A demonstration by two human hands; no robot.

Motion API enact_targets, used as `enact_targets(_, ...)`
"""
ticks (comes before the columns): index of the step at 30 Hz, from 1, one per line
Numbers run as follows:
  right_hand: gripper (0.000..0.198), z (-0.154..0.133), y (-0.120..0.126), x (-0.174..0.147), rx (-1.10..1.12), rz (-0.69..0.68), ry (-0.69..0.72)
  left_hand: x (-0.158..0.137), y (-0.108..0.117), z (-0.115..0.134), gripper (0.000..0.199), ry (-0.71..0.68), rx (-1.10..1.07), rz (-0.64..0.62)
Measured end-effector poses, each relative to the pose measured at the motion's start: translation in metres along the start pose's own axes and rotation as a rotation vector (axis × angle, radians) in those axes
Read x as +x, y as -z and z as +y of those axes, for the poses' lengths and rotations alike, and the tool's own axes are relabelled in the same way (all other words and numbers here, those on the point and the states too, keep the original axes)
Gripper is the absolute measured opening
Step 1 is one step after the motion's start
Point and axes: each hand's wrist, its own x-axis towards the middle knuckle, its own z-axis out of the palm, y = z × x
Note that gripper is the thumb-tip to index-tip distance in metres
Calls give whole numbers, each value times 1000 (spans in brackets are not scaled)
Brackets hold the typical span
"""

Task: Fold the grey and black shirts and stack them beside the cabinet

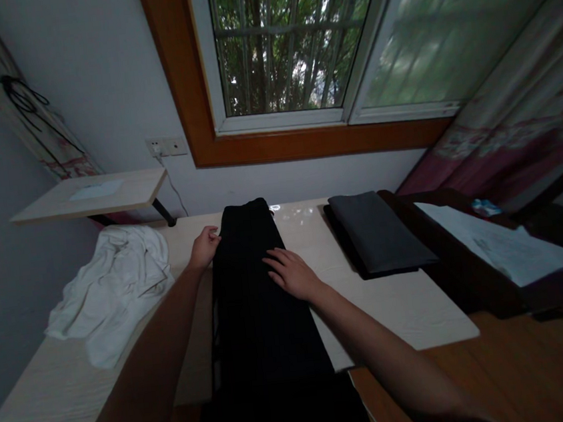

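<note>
A long black garment (264, 307), which looks like trousers folded lengthwise, lies on the pale wooden table (387, 314). Its near end reaches the table's front edge and merges with dark cloth below. At the garment's far left edge, my left hand (205, 247) is closed, thumb and fingers pinching the cloth. My right hand (294, 273) rests flat across the right side, fingers stretched out and slightly apart. To the right lies a stack of folded dark cloth (379, 231), grey on top and black beneath. A crumpled white garment (122, 281) lies to the left.
A small raised shelf (93, 194) bearing a sheet of paper stands at the back left. Behind the table are a wall socket (167, 146) and a window with a wooden frame (314, 142). Right of the table, paper (501, 241) lies on a dark brown surface.
</note>
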Motion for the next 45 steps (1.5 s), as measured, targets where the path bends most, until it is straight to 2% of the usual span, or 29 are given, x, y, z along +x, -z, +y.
enact_targets(5, 46, 18, 4, -1, -68, -35, -60, -7, -4, 10, 31, -64, 46, 60)
enact_targets(8, 46, 24, 5, -1, -80, -39, -81, -21, -1, 20, 27, -224, 184, 100)
enact_targets(10, 46, 25, 5, -3, -80, -34, -91, -34, 2, 25, 24, -354, 274, 31)
enact_targets(12, 46, 23, 6, -6, -76, -33, -100, -51, 7, 28, 23, -423, 318, -85)
enact_targets(14, 47, 20, 7, -10, -72, -40, -109, -69, 11, 29, 24, -414, 344, -145)
enact_targets(18, 48, 14, 11, -26, -61, -51, -114, -109, 22, 27, 29, -351, 353, -176)
enact_targets(23, 47, 10, 20, -54, -8, -41, -64, -156, 36, 23, 36, -393, 415, -239)
enact_targets(28, 42, 7, 29, -77, 4, -36, -85, -184, 38, 22, 45, -386, 465, -267)
enact_targets(31, 43, 6, 31, -79, -19, -34, -96, -183, 34, 21, 46, -351, 472, -246)
enact_targets(35, 43, 10, 28, -66, -57, -22, -118, -165, 28, 18, 46, -335, 468, -231)
enact_targets(45, 44, 52, 11, -12, -91, -38, -176, -103, 16, 22, 45, -271, 519, -207)
